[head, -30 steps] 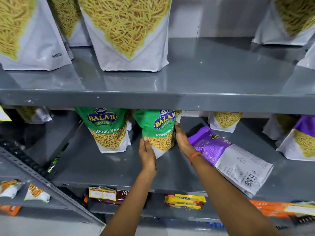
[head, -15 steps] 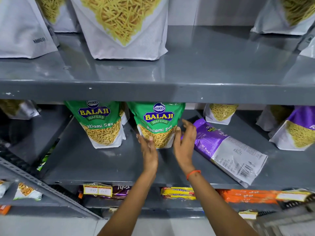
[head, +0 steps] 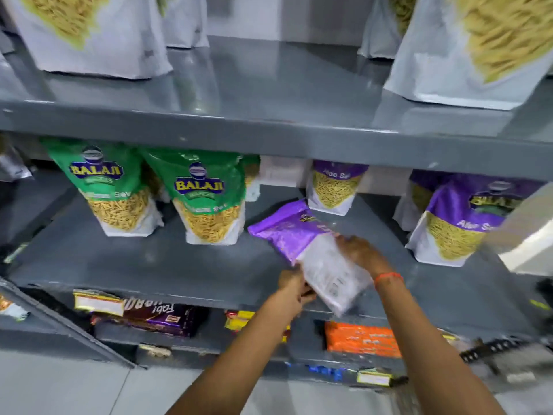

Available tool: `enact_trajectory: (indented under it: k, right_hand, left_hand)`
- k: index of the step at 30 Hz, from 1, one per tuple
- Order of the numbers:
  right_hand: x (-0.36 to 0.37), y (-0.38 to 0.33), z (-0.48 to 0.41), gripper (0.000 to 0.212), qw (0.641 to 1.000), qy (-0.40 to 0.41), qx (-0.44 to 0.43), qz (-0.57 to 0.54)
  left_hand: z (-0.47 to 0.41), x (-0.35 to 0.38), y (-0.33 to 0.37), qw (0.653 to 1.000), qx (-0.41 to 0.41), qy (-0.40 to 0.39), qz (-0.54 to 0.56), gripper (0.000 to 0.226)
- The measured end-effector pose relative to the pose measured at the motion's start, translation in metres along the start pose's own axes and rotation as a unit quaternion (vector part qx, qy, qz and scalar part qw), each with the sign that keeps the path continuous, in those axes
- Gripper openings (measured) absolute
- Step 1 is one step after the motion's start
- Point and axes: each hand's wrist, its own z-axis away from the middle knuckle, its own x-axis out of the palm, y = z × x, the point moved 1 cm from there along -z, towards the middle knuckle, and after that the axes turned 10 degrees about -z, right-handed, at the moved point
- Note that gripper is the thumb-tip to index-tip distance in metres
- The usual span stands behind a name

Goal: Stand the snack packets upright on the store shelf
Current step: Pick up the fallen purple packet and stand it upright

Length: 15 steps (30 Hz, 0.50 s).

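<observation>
A purple and white snack packet [head: 294, 232] lies flat, back side up, on the middle grey shelf [head: 143, 265]. My right hand [head: 360, 250] rests on its right edge and my left hand [head: 294, 284] grips its lower left edge near the shelf front. Two green Balaji packets [head: 104, 190] [head: 206, 199] stand upright to the left. A purple packet [head: 336, 187] stands at the back, another purple one [head: 457, 223] stands on the right. The frame is blurred by motion.
The upper shelf [head: 269, 85] carries large white packets [head: 98, 31] [head: 466, 49] of yellow sev. Below the middle shelf lie a dark purple biscuit pack [head: 161, 317], yellow packs [head: 239, 320] and an orange pack [head: 362, 339]. A pale object [head: 526, 235] intrudes at the right.
Both hands have left the second green packet, which now stands upright, and moved right onto the lying purple packet. The view has shifted right.
</observation>
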Motion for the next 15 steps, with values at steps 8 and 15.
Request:
enact_trajectory:
  k: [8,15]
  right_hand:
    - [-0.022,0.015,0.005,0.025,0.977,0.018,-0.013,-0.211]
    - [-0.036,0.024,-0.01,0.032,0.833,0.101,-0.085,-0.538]
  left_hand:
    - [0.017,0.008,0.002,0.989,0.083,0.119,-0.013,0.022]
    - [0.011,0.024,0.04,0.957,0.27,0.105,-0.019,0.019]
